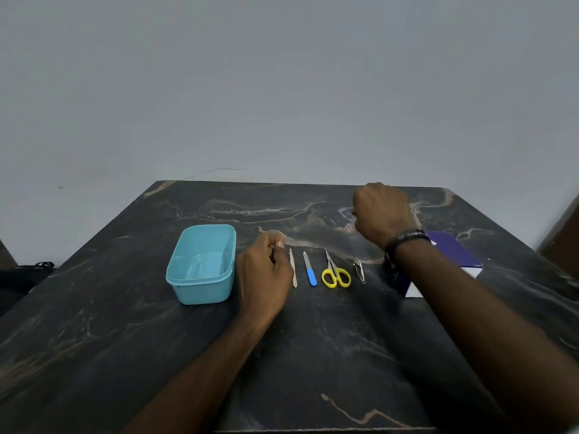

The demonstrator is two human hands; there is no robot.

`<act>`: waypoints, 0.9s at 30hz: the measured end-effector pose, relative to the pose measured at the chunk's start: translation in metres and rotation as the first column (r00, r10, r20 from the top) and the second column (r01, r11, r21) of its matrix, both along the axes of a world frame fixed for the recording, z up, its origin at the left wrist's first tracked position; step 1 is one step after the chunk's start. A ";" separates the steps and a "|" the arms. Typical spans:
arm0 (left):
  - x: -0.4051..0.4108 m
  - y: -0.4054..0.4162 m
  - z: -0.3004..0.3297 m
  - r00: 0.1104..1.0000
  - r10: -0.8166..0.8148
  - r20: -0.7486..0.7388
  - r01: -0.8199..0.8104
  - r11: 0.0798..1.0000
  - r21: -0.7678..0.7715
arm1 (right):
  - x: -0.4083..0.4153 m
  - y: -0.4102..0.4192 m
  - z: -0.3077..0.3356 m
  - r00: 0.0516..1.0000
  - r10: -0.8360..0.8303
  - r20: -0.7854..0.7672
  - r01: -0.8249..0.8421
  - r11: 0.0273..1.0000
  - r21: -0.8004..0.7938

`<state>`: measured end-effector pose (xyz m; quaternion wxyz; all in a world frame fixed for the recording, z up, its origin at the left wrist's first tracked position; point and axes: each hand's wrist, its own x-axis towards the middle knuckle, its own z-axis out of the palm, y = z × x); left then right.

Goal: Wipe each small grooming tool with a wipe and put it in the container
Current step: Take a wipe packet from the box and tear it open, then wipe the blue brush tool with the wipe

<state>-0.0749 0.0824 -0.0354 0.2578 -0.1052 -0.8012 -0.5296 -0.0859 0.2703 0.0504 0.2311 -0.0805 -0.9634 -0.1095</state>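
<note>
From the head camera, both forearms reach out over a dark marbled worktop (125, 308) set against a plain grey wall (282, 73).

The left hand (264, 274) hovers low just right of the container, back of the hand up, wrist straight. Its fingers (277, 242) are curled inward with the thumb close to them; whether they pinch anything I cannot tell, since the fingertips are turned away and blurred.

The right hand (382, 211) is raised farther back over the worktop, knuckles up, fingers folded into a loose fist. Something pale purple shows at its left edge, too small to identify, so whether it holds anything is unclear. A dark wristband (405, 241) circles the wrist.

The light blue container (188, 283) stands open on the worktop, left of the tools, its long axis running away from the person.

Four tools lie in a row to its right, each lengthwise front to back, tips pointing away: a thin metal tool (294, 270) just beside the left hand, a nail file (310, 270) with a blue handle nearest the person, yellow-handled scissors (335, 275) with blades pointing away, and a nail clipper (359, 271).

A purple and white box (454, 249) lies under the right forearm.
</note>
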 end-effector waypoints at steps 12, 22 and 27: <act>-0.003 -0.004 -0.002 0.992 0.107 0.059 -0.096 0.980 -0.176 | -0.035 0.004 -0.026 0.934 -0.046 0.354 -0.104 0.914 0.393; -0.002 -0.004 -0.004 0.978 0.156 0.135 -0.107 0.943 -0.316 | -0.009 0.005 -0.004 0.976 0.219 -0.018 -0.218 0.956 -0.196; -0.003 -0.004 -0.003 0.971 0.198 0.131 -0.134 0.912 -0.387 | 0.015 -0.006 -0.028 0.888 0.411 -0.208 -0.446 0.655 -0.610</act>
